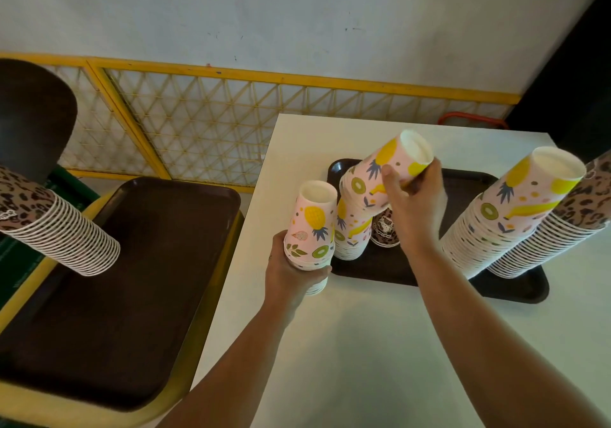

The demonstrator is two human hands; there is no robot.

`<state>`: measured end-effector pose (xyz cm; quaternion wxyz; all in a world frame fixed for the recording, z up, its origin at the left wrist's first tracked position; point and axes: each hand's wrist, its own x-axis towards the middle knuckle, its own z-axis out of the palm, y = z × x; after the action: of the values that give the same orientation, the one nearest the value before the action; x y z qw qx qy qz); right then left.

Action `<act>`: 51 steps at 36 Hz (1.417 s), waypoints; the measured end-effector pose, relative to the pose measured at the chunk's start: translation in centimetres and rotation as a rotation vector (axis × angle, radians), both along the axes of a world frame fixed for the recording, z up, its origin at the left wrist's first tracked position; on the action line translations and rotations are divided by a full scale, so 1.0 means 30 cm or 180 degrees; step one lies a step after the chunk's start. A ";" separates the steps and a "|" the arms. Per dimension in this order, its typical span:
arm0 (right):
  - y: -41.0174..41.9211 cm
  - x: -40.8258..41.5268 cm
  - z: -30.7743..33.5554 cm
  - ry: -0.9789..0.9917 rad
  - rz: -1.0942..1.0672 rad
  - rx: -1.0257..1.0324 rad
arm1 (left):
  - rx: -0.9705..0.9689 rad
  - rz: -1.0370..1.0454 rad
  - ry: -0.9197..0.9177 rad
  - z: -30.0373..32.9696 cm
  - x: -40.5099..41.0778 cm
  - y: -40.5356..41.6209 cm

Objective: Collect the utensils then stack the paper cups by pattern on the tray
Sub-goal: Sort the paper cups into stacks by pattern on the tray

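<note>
Room: a pale wall (pixel 297 14) with a yellow lattice panel (pixel 215 123) along its foot; I stand over a white table (pixel 363 345).
Far left: a leopard-print stack (pixel 49 229) leans over an empty brown tray (pixel 132 279) that rests on a yellow stand beside the table.
My left hand (pixel 294 272): fingers curled round the lower rims of a short fruit-print stack (pixel 310 226), upside down, held at the table's left edge, just beside the dark tray (pixel 515 292).
Centre of tray: a low fruit-print pile (pixel 350 236) stands inverted, and a single leopard cup (pixel 385 229) sits close behind my right wrist.
My right hand (pixel 413 202): thumb and fingers pinch a tilted bunch of fruit cups (pixel 390 169), its mouth just above the low pile.
Right: a tall fruit-print stack (pixel 515 209) and a tall leopard stack (pixel 568 226) stand on the tray, both looking tilted in this wide view.
Utensils: none in view.
Risk, as I judge it: the tilted bunch may catch the pile's rim and jam askew or knock it over; my right forearm is near the tall fruit-print stack and could topple it; my left grip is low, so the upper cups could slide off.
</note>
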<state>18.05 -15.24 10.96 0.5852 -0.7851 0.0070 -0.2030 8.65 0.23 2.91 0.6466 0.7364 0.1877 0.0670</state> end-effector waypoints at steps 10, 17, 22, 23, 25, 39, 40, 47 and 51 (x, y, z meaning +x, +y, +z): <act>0.037 -0.051 -0.084 0.0191 0.0289 -0.0544 | -0.0071 -0.0065 -0.0046 0.016 0.006 -0.013; 0.079 -0.119 -0.018 -0.0263 0.0779 -0.0593 | -0.0082 -0.0082 -0.0114 0.031 0.000 -0.022; 0.114 -0.147 -0.002 0.0086 0.1337 -0.0796 | 0.0029 -0.0138 -0.0164 0.037 0.000 -0.032; 0.117 -0.150 -0.003 0.0111 0.1355 -0.0814 | 0.0061 -0.0155 -0.0172 0.036 -0.002 -0.033; 0.120 -0.154 -0.007 0.0163 0.1341 -0.0791 | 0.0122 -0.0171 -0.0191 0.036 -0.006 -0.033; 0.105 -0.153 0.011 0.0235 0.1159 -0.0570 | 0.0301 -0.0233 -0.0272 0.042 -0.009 -0.035; 0.103 -0.149 0.016 0.0218 0.1130 -0.0545 | 0.0274 -0.0219 -0.0246 0.037 -0.010 -0.034; 0.083 -0.123 0.076 -0.0043 0.0922 -0.0375 | 0.0181 -0.0214 -0.0186 0.018 -0.016 -0.031; 0.061 -0.091 0.133 -0.0324 0.0514 0.0001 | 0.0169 -0.0127 -0.0198 0.015 -0.017 -0.019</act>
<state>15.31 -13.40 14.94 0.5994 -0.7716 -0.0860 -0.1948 8.14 -0.35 3.36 0.6335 0.7545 0.1509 0.0819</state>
